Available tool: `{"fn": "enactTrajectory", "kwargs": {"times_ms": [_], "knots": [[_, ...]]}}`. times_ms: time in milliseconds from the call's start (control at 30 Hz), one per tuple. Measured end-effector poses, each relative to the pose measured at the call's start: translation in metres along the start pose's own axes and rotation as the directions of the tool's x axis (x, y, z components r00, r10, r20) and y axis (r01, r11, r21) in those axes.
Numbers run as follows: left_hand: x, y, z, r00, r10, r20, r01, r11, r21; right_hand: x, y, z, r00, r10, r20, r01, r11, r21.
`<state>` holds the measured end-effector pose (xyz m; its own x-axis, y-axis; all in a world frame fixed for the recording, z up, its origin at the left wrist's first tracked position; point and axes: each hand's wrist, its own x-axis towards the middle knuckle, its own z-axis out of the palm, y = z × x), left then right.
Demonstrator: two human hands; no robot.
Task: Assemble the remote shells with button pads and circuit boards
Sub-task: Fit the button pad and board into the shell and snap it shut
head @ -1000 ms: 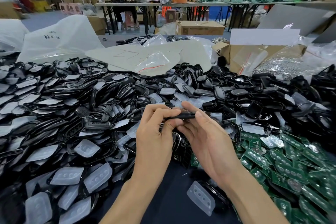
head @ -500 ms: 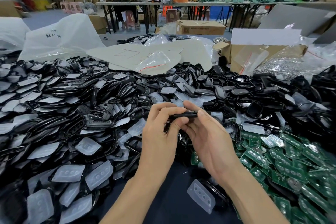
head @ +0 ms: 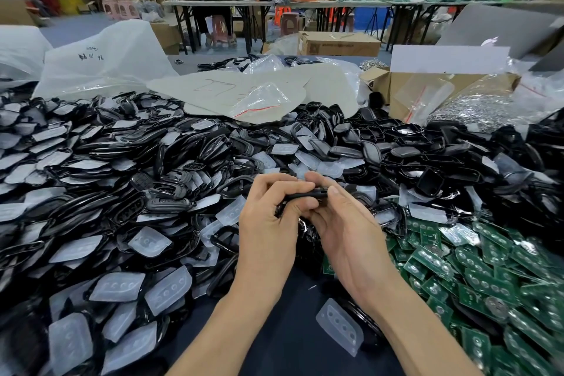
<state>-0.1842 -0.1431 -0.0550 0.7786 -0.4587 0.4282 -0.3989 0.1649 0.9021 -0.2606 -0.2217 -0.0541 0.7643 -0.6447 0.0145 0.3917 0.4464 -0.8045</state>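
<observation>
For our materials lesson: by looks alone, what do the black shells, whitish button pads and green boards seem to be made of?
Black shells: probably moulded hard plastic, glossy; bright highlights run along their rims. Button pads: likely soft silicone, frosted and translucent, with moulded domes. Green boards: seemingly rigid laminate with green coating; silvery round contacts look metallic.

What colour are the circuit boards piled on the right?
Green, with silvery round contacts, in the head view: circuit boards.

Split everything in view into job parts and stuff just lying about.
Job:
- remote shell, gripped by left hand and right hand
- heap of black shells
- clear button pads
- green circuit boards

Lying about:
- plastic bags
- cardboard sheet
- open cardboard box
</observation>
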Motion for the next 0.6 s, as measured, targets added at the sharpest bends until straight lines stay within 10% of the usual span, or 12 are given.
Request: {"fn": "enactTrajectory", "kwargs": {"times_ms": [600], "knots": [[-0.0020, 0.0018, -0.0003, 0.996, -0.004, 0.094, 0.010, 0.998, -0.057, 0.0015, -0.0090, -0.0038, 0.998, -0.034, 0.046, 0.037, 0.997, -0.060]]}}
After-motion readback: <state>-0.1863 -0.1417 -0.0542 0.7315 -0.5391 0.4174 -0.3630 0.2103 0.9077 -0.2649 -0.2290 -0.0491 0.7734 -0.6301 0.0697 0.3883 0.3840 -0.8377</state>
